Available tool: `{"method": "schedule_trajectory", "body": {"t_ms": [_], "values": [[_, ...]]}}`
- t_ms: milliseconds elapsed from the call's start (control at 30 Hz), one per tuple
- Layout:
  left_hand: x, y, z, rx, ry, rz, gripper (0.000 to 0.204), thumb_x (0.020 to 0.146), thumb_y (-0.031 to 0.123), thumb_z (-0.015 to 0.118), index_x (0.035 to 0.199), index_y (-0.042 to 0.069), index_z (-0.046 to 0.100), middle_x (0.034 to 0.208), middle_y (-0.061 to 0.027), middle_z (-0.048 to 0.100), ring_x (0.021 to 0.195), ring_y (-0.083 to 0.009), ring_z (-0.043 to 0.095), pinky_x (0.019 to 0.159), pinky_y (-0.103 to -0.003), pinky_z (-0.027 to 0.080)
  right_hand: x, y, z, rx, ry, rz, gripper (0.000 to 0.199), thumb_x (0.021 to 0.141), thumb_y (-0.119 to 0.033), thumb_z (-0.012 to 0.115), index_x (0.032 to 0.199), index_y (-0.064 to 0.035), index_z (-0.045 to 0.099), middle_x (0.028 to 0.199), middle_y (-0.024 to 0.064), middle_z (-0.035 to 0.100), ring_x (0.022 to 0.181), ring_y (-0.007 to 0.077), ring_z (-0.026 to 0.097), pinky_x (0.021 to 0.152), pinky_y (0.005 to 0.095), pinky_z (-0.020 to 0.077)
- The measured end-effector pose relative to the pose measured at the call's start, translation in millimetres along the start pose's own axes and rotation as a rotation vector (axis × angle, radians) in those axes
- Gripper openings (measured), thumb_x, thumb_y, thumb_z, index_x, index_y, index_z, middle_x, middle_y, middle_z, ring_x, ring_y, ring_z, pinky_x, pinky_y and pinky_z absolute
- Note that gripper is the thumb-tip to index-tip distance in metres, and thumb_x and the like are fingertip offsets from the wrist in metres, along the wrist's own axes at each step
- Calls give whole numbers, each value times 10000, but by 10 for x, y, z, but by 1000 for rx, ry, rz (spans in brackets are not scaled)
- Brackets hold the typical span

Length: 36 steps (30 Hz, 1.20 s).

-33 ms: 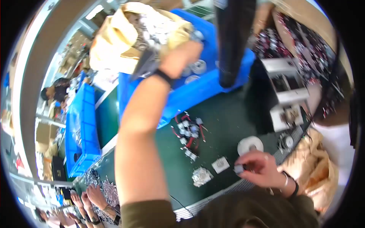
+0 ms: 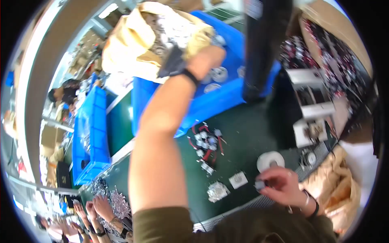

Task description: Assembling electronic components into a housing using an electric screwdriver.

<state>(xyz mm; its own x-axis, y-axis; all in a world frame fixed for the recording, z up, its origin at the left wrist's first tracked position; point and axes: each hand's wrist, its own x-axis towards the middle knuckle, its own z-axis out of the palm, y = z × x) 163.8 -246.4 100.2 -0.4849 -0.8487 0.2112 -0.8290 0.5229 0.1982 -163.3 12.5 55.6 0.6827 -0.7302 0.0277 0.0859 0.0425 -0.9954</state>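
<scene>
My left arm stretches far forward over the blue bin (image 2: 190, 117). My left hand (image 2: 208, 60) is inside it, beside the yellow sack (image 2: 125, 50); its fingers are blurred and partly hidden. White round spools (image 2: 219, 74) lie in the bin just below that hand. Near the table's front edge my right hand (image 2: 282, 185) pinches a small grey-and-black part (image 2: 260, 185) between thumb and fingertips. Behind the right hand lies a white disc (image 2: 270, 160). To its left are a small white square piece (image 2: 238, 180) and a crumpled silvery clump (image 2: 218, 191).
Small connectors with red and black wires (image 2: 206, 143) lie mid-table. A dark column (image 2: 263, 52) hangs over the bin's right side. At right stand a metal fixture (image 2: 312, 93) and brown paper (image 2: 338, 182). Another person's hands (image 2: 101, 208) work at lower left.
The whole view has shifted slightly, so things appear a little farther right. Both hands stay in nearly the same places, the right one still pinching the small part.
</scene>
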Motion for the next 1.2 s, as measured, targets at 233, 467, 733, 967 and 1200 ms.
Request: {"method": "schedule_trajectory", "body": {"t_ms": [233, 467, 733, 967, 1200], "values": [[811, -370, 796, 525, -455, -239, 272, 745, 137, 584, 987, 46, 670, 1006, -144, 656, 912, -318, 637, 745, -396, 522, -69, 129, -90, 110, 129, -39, 254, 744, -3, 688, 974, 25, 584, 948, 104, 608, 774, 120, 581, 670, 224, 473], [431, -81, 694, 329, -162, -139, 286, 698, 128, 607, 968, 69, 678, 1003, -153, 647, 957, -311, 619, 794, -407, 503, -133, 109, -34, 139, 165, 48, 257, 743, -22, 697, 967, 27, 580, 955, 101, 608, 784, 119, 570, 675, 225, 459], [-615, 453, -752, -10, 260, -375, 346, 830, 158, 598, 1136, -1, 561, 920, -147, 627, 856, -236, 600, 695, -316, 471, -387, 71, -169, -12, 201, -104, 343, 752, 59, 635, 1068, 6, 513, 1052, 104, 552, 926, 152, 577, 756, 254, 512], [-1969, 1884, 198, -1152, 397, -184, 336, 746, -56, 656, 1023, 51, 499, 1138, -112, 537, 1041, -188, 535, 899, -341, 449, -344, 57, -411, -106, 376, -131, 311, 793, 29, 638, 1082, 20, 523, 1063, 82, 545, 941, 129, 569, 768, 252, 506], [-1689, 2636, 1120, -810, 437, 15, 430, 658, -13, 750, 1036, 14, 546, 1137, -176, 566, 1041, -273, 566, 873, -354, 460, -268, 83, -468, 4, 447, -213, 261, 803, 55, 615, 1056, 31, 552, 990, 61, 587, 892, 102, 580, 781, 238, 500]]}}
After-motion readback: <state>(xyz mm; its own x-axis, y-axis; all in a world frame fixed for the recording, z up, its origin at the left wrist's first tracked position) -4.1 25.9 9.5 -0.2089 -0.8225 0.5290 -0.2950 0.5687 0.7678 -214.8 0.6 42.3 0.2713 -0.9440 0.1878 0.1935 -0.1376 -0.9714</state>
